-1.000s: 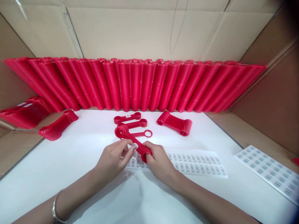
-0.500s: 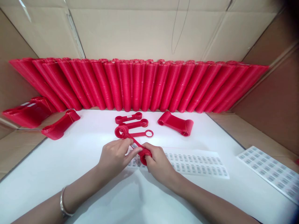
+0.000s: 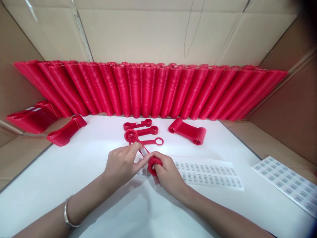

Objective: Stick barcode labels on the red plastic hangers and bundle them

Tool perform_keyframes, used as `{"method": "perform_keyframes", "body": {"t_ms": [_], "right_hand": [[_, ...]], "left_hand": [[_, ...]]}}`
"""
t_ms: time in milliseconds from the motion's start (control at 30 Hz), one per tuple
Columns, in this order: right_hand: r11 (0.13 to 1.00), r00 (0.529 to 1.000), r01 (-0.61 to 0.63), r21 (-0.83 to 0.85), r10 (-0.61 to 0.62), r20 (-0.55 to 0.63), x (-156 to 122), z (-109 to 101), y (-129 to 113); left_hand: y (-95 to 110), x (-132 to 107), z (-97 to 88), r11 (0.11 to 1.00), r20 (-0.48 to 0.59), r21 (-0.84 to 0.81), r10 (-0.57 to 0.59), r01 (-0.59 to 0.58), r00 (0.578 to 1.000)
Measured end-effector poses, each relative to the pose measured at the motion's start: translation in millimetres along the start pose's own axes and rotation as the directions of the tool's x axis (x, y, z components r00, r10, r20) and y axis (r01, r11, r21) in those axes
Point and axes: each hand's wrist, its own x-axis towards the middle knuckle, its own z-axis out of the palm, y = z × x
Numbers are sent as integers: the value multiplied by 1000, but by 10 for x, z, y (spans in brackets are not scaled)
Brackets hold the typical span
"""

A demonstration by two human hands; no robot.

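Observation:
A red double-ended ring wrench point(image 3: 131, 135), thick enough that it may be several stacked together, slants across the middle of the table. My right hand point(image 3: 169, 172) grips its near ring, with the thumb at the ring's hole. On the handle is a white label point(image 3: 143, 151). My left hand point(image 3: 123, 160) has its fingertips and thumb on the handle, on either side of this label. Just behind lie a single red ring wrench point(image 3: 148, 142), a banded wrench bundle point(image 3: 147, 131) and a labelled wrench bundle point(image 3: 138, 124).
Under and right of my hands lies a barcode label sheet point(image 3: 208, 173); another label sheet point(image 3: 284, 181) is at far right. Red wrench stacks point(image 3: 156, 91) line the back cardboard wall point(image 3: 148, 33). Banded bundles lie right point(image 3: 187, 130) and left point(image 3: 66, 130); labelled ones point(image 3: 34, 119) sit farther left.
My left thumb and fingertips have shifted slightly along the handle, and the label shows paler. The held wrench's near ring has turned more toward me. The view has shifted slightly.

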Motion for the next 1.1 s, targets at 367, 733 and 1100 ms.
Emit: {"method": "perform_keyframes", "body": {"t_ms": [367,733,1100], "right_hand": [[1000,1000,-15,-15,15,-26,-10,-40,-42],[994,991,-104,45,107,-78,89,-112,-40],[993,995,33,-117,-44,-88,44,-109,1]], "left_hand": [[-2,-55,-82,871,-33,-477,-151,117,988],[80,-19,-252,484,296,-730,-414,483,861],[101,-43,-101,434,498,-685,-306,585,811]]}}
